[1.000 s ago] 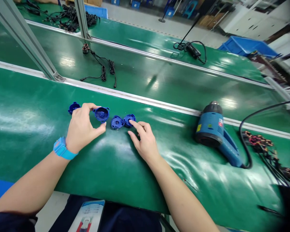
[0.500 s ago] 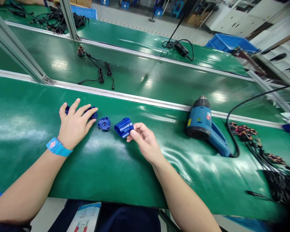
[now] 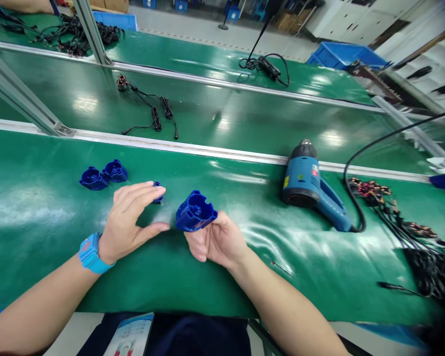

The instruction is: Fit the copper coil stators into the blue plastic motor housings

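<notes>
A blue plastic housing [image 3: 196,211] is held up by my right hand [image 3: 217,240], its open end tilted up and toward me. My left hand [image 3: 133,217], with a light-blue wrist strap, is spread just left of that housing and touches nothing I can make out. Behind its fingertips a small blue part [image 3: 157,193] is partly hidden. Two more blue housings, one [image 3: 94,178] at the left and one [image 3: 115,170] beside it, stand on the green mat [image 3: 33,247].
A blue heat gun [image 3: 303,178] lies right of my hands, its black cable running right. Wire bundles [image 3: 422,247] lie at the far right. Beyond the white rail [image 3: 193,148] sits a copper coil [image 3: 122,82] with black leads. A metal post [image 3: 25,94] rises at left.
My left hand has moved right and nearer to me, off the two housings, toward my right hand. The held housing has turned from lying sideways to open end up.
</notes>
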The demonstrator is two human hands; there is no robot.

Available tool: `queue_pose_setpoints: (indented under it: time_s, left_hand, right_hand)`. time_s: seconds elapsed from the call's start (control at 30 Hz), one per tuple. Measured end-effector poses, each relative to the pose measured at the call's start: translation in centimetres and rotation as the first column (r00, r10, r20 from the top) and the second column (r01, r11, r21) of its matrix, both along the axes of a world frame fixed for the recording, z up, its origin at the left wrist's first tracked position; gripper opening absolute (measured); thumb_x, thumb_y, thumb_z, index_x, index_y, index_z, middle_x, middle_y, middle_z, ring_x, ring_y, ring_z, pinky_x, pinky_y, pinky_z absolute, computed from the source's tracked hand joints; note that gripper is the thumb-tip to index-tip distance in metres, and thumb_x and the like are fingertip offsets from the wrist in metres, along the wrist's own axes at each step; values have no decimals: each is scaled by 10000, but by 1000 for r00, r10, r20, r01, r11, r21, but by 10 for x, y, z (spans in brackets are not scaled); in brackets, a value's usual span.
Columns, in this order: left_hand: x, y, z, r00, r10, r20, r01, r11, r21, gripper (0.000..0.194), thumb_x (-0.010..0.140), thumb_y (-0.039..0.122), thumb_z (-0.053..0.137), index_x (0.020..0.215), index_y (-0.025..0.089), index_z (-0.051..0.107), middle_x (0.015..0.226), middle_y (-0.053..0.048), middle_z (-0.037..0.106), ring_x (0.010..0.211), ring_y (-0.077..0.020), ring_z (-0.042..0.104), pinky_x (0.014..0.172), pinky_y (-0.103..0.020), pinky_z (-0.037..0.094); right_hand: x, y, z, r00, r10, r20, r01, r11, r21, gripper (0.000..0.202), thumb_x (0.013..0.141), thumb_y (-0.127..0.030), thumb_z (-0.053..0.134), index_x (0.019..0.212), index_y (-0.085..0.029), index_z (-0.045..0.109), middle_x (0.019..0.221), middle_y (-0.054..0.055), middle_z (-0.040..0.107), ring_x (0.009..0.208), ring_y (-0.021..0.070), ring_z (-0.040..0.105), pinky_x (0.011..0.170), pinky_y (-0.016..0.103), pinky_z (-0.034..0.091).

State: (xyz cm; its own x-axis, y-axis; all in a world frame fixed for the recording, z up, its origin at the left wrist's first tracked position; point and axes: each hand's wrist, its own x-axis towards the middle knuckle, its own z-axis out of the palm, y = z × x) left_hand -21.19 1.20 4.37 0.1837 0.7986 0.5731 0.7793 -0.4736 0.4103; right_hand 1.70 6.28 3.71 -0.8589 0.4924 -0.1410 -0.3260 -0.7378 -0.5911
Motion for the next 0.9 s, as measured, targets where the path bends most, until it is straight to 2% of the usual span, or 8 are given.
queue_pose_setpoints:
  time_s: [0.13,0.3,0.43,0.53,0.6,0.7,0.8,0.9]
  left_hand:
    - [3,-6,-1,998,-44,55,47,997,-59,610,928,576,642,1401,213,514,1272,-117,649,1246,-289,571,1064,-410,414]
    - [7,-8,3,986,-106,126,110,994,-24,681,872,651,656,1372,205,532,1199,-109,678,1193,-275,599,1042,-397,459]
    - [16,-11,3,979,-164,121,156,985,68,764,805,707,692,1363,213,526,1138,-105,698,1141,-280,641,1000,-408,505]
    - [21,-16,2,972,-205,110,191,973,127,909,727,780,712,1376,184,490,1128,-128,700,1135,-293,653,994,-435,520]
    - [21,-18,3,967,-249,59,233,953,193,841,758,742,728,1325,162,510,1120,-129,704,1148,-279,650,1003,-429,517]
    - [15,-20,8,952,-298,-68,303,888,346,395,900,384,746,1205,203,572,1130,-81,705,1176,-235,643,977,-389,522]
    - [8,-21,16,950,-272,-154,312,838,447,377,857,191,746,1186,283,585,1157,-43,692,1188,-232,644,916,-375,546]
    - [3,-21,23,921,-275,-277,377,811,447,326,854,193,727,1145,316,643,1130,-11,706,1170,-231,657,883,-350,573]
  right_hand:
    - [1,-5,-7,989,96,-116,-106,991,-85,445,913,-538,462,710,-155,563,598,-9,442,418,99,340,380,226,338]
    - [4,-2,-12,980,56,-191,-69,996,-59,403,868,-585,513,851,-184,557,567,-31,441,389,113,306,354,216,271]
    - [5,2,-8,999,24,-46,-20,997,78,294,773,-491,567,775,-203,507,586,-8,452,469,151,402,416,243,323]
    - [4,2,-2,995,13,97,-42,953,299,254,760,-436,519,681,-212,429,595,-4,418,532,146,385,497,255,317]
    - [3,0,1,984,-51,171,-52,833,551,271,812,-438,504,697,-208,417,605,-19,404,545,136,366,532,258,297]
    - [0,-5,5,964,-227,136,-8,488,873,268,914,-426,452,758,-212,417,618,-36,398,525,131,362,541,270,289]
    - [-3,-11,7,914,-406,-27,90,139,986,187,935,-349,387,802,-222,418,650,-14,428,535,156,418,547,296,327]
    - [-6,-14,9,868,-482,-117,114,-36,993,146,929,-315,373,827,-224,425,659,3,453,549,171,454,539,311,354]
